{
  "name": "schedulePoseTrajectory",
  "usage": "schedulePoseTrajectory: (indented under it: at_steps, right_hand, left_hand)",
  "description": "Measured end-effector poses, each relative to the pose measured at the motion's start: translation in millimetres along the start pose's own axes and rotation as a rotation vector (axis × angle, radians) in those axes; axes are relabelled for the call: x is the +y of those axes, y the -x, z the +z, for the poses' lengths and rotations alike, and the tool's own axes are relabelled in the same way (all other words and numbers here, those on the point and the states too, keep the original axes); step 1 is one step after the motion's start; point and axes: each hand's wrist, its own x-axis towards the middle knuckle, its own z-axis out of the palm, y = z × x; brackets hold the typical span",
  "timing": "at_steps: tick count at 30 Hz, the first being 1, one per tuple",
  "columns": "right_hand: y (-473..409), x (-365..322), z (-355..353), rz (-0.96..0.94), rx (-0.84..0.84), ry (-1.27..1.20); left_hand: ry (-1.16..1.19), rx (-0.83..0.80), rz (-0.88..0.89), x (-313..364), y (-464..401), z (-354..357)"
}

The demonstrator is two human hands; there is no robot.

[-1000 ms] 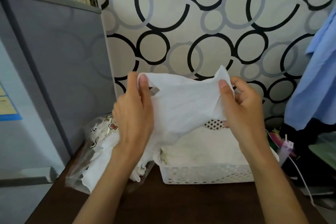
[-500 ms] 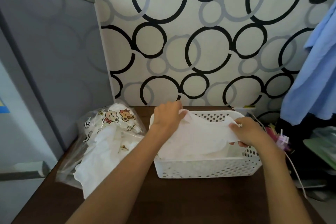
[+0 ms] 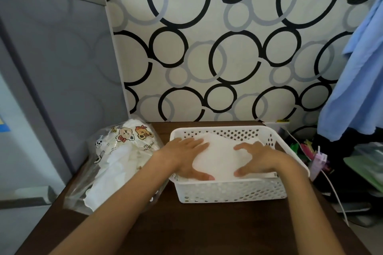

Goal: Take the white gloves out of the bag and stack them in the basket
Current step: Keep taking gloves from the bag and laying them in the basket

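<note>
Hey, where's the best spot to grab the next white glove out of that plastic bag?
Probably the white glove edge poking out of the bag's open near end. Come from the front with the left hand, since the mouth faces the table's near edge and the printed far end looks closed. Pinch that loose flap and pull toward you.

Two bare forearms, sleeveless, no rings or watch.

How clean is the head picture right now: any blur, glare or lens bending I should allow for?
Head view: soft, even daylight with no hard shadows; the white glove in the basket is nearly blown out, its folds hard to read; both hands, left hand and right hand, look slightly soft; wide-angle bending curves the grey panel at the frame's left edge.
</note>
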Motion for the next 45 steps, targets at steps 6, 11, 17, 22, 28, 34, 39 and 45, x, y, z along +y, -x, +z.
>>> schedulePoseTrajectory:
  at_steps: [6,11,17,22,28,34,39,45]
  right_hand:
    - [-19.1,8.1,11.1,-0.049,-0.092,-0.005]
    - [-17.7,6.0,6.7,-0.092,-0.061,-0.111]
    - [-0.3,-4.5,-8.5,-0.14,0.189,-0.133]
    - [32.3,-65.5,1.2,-0.395,0.353,-0.129]
    - [68.3,-164.3,57.9,-0.577,0.284,-0.095]
    - [52.1,-217.1,115.5,-0.529,0.126,0.034]
    - [41.9,-209.6,118.9,-0.523,0.173,0.006]
    - [34.2,-183.3,80.7,-0.472,0.124,-0.298]
  left_hand:
    - [-0.073,-0.02,-0.112,6.1,-5.8,11.8]
    - [0.016,-0.001,-0.106,9.4,-0.1,4.8]
    - [0.593,0.498,-0.032,-47.5,66.7,-16.2]
    - [0.62,0.438,-0.244,-103.2,140.5,5.2]
    - [0.731,0.334,-0.324,-125.4,145.5,28.9]
    - [0.916,0.333,-0.299,-141.0,146.5,39.9]
    - [0.956,0.371,-0.28,-146.2,148.2,42.0]
    - [0.937,0.428,-0.203,-142.7,150.3,34.2]
